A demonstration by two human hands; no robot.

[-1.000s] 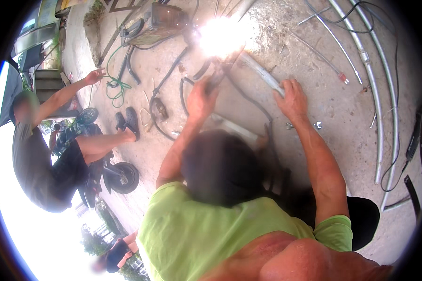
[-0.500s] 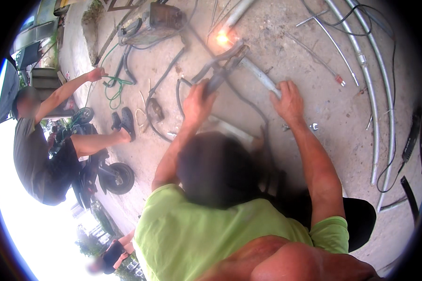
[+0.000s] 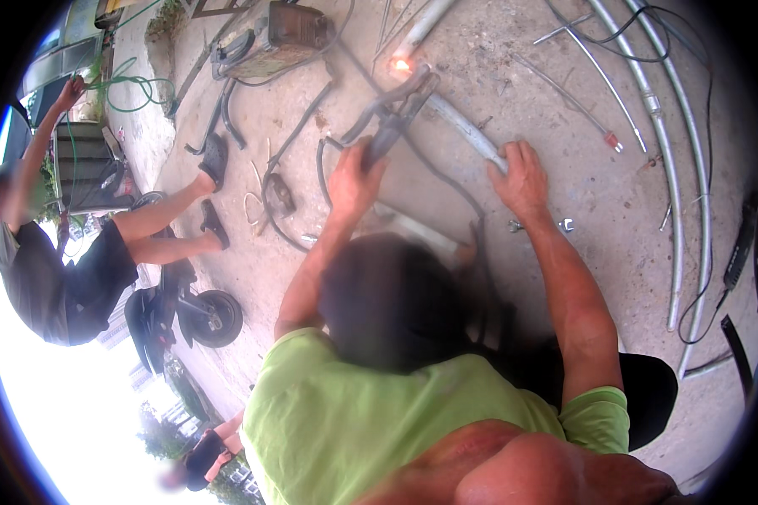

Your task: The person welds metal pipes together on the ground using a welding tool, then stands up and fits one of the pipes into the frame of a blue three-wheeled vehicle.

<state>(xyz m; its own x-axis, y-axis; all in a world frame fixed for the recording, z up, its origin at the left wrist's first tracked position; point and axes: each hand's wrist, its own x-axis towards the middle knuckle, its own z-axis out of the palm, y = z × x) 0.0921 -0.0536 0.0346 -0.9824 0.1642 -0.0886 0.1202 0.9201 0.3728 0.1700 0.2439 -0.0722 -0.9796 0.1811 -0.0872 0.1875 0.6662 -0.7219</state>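
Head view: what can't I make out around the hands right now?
Head view:
Metal under the orange glow: washed out by glare.
Held pipe: near end hidden by the right hand.
Dark holder: gripped part hidden by the left hand.
Wrench: shaft partly behind the right forearm.
Upper pipe: cut off by the top edge.
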